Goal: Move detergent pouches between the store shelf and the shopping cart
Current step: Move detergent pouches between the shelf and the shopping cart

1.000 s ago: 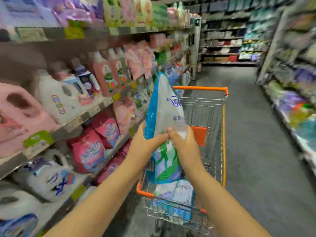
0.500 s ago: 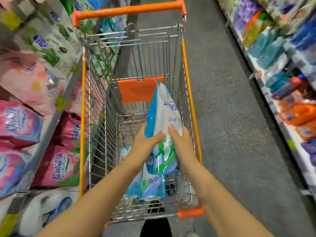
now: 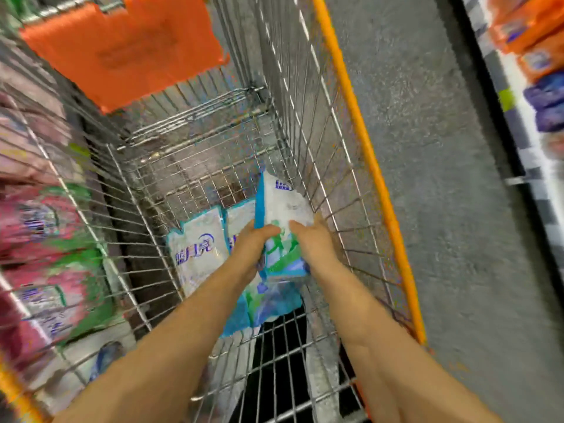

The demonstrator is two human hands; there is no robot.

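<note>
The pouch (image 3: 283,221) is inside the cart (image 3: 360,138), close to its right wall, and you hold it on edge. Its long axis runs from your wrists up and away toward the cart's far end. The blue-edged top is the far end and the green-printed bottom the near one.

Your left hand (image 3: 250,248) grips the lower half from the side facing the cart's middle, with the thumb hooked across the printed face. Your right hand (image 3: 314,242) clasps the opposite side, next to the wall wires. The two hands sit level, neither nearer than the other, with the pouch clamped between them.

Under it, on the cart's bottom, lie the flat pouches (image 3: 198,248), face up and reaching toward the cart's left wall. One more shows just below your wrists. Whether the held one touches any of them cannot be told.

The coming move looks like a lowering. It turns on the pouch standing above the flat ones, so you would likely need to land the near end first and then tip the top away from you.

At the cart's far end hangs an orange flap (image 3: 122,47). Outside the left wall is the shelf (image 3: 39,233), blurred. Outside the right wall is grey floor (image 3: 442,178).
</note>
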